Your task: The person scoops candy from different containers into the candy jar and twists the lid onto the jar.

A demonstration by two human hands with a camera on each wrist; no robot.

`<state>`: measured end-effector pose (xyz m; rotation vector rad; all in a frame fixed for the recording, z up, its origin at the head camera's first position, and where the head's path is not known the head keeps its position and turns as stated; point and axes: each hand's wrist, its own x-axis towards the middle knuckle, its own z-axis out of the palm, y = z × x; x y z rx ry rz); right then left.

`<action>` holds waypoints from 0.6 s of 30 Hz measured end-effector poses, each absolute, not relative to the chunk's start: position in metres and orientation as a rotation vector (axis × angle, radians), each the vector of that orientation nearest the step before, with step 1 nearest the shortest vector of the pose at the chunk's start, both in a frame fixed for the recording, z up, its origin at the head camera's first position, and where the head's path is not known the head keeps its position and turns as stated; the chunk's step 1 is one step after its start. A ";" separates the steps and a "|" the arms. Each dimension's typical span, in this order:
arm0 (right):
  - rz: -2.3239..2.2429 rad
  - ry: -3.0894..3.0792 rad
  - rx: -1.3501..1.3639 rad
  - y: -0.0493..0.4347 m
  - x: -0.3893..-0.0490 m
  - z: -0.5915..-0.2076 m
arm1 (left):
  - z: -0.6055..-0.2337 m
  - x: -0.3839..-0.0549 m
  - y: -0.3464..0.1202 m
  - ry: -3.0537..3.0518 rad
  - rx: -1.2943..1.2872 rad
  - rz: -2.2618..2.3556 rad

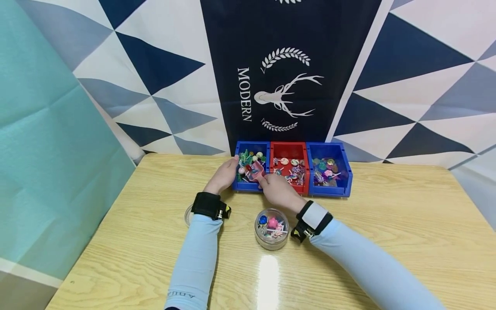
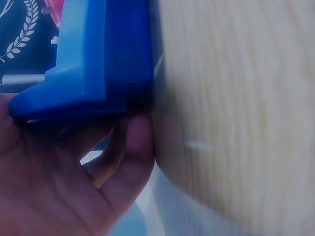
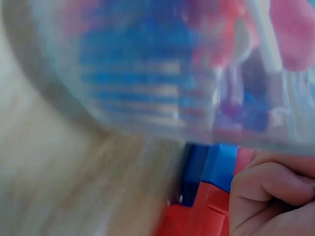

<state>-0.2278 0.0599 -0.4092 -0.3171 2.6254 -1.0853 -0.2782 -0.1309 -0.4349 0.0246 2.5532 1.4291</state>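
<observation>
My right hand (image 1: pixel 280 190) grips the handle of a pink scoop (image 1: pixel 257 172). The scoop's head is among assorted small candies and lollipops in the left blue bin (image 1: pixel 251 187). At that bin's left side, my left hand (image 1: pixel 224 174) holds the wall; in the left wrist view its fingers (image 2: pixel 140 140) curl against the blue side. A clear round jar (image 1: pixel 271 246) with lollipops and candies stands nearer, below my right hand. This jar fills the upper right wrist view, with the curled right fingers (image 3: pixel 268 189) beyond it.
A red bin (image 1: pixel 288 148) of lollipops adjoins the left blue bin, followed by another blue bin (image 1: pixel 329 191) with candies. Partly behind my left wrist lies a clear round lid (image 1: pixel 187 215) on the wooden table (image 1: pixel 407 215). A patterned cloth backdrop (image 1: pixel 279 26) rises behind.
</observation>
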 end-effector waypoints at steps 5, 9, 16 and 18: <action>-1.160 2.599 -0.300 0.063 -0.224 -0.413 | -0.435 -0.278 -0.132 2.546 0.039 1.432; -1.210 2.596 -0.277 0.063 -0.221 -0.418 | -0.436 -0.277 -0.132 2.538 0.035 1.441; -1.303 2.598 -0.264 0.060 -0.220 -0.417 | -0.433 -0.278 -0.132 2.525 0.019 1.450; -1.353 2.563 -0.239 0.060 -0.219 -0.415 | -0.433 -0.278 -0.132 2.524 -0.001 1.453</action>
